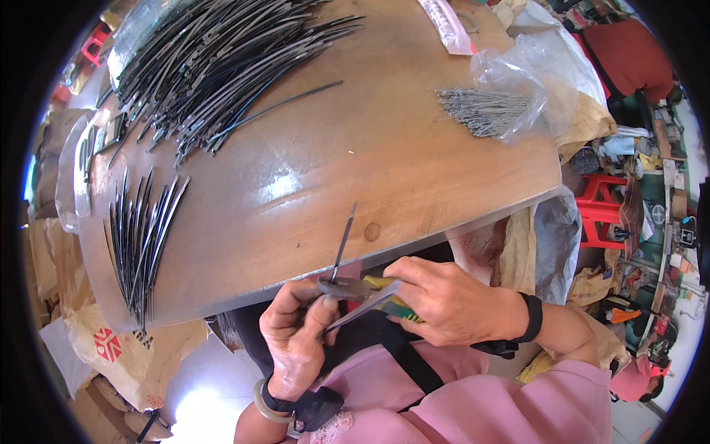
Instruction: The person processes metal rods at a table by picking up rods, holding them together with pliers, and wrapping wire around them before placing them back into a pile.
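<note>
Both my hands are together just off the table's near edge. My left hand [293,337] is closed, pinching a thin dark strip [345,240] that sticks up over the tabletop. My right hand [452,305] is wrapped around pliers with yellow-green handles [404,309]. The pliers' dark jaws [352,287] are at the strip, by my left fingertips; whether they bite it cannot be made out. A flat grey metal piece [367,305] slants across below the jaws, between the hands; what holds it is unclear.
A large heap of dark strips [214,70] covers the far left of the wooden table [310,163]. A smaller fan of strips [144,251] lies at the near left. Grey wire-like pieces [484,111] spill from a clear bag at the right. A red stool [600,211] stands beyond.
</note>
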Demonstrator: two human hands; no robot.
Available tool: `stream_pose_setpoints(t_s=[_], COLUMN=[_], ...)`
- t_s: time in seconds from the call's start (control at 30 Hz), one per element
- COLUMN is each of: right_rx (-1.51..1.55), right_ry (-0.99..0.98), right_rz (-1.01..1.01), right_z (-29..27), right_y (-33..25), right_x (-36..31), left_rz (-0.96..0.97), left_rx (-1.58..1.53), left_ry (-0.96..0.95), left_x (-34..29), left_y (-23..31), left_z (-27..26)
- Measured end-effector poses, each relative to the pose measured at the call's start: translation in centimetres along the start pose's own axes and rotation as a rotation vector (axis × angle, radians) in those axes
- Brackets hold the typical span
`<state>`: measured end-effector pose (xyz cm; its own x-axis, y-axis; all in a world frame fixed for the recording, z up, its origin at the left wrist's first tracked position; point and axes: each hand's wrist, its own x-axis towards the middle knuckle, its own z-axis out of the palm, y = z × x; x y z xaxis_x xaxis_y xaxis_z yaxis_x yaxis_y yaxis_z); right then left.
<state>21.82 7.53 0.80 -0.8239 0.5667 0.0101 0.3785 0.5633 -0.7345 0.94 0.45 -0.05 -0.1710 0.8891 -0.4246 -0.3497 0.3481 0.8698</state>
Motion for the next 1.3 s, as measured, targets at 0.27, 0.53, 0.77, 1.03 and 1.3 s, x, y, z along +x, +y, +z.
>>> stream_pose_setpoints(t_s=[0.27, 0.53, 0.77, 1.03, 1.3], right_rx=[0.268, 0.176, -0.062, -0.008, -0.389], right_ry=[0.034, -0.023, -0.051, -0.038, 0.378], right_rz=[0.080, 0.097, -0.064, -0.083, 0.010], right_z=[-0.8, -0.8, 0.8, -0.2, -8.7], right_y=[-0.7, -0.7, -0.1, -0.8, 5.9], right_x=[2.3, 2.1, 0.8, 2.7, 4.1], left_rz=[-0.021, -0.110, -0.110, -0.025, 0.302], left_rx=[-0.057, -0.309, -0.036, -0.161, 0.439], left_ry=[0.067, -0.049, 0.052, 0.072, 0.447], left_x=[-0.4, 0.2, -0.4, 0.0, -0.2], left_y=[1.6, 1.5, -0.2, 0.6, 4.0], left_z=[-1.3, -1.9, -1.8, -2.8, -9.8])
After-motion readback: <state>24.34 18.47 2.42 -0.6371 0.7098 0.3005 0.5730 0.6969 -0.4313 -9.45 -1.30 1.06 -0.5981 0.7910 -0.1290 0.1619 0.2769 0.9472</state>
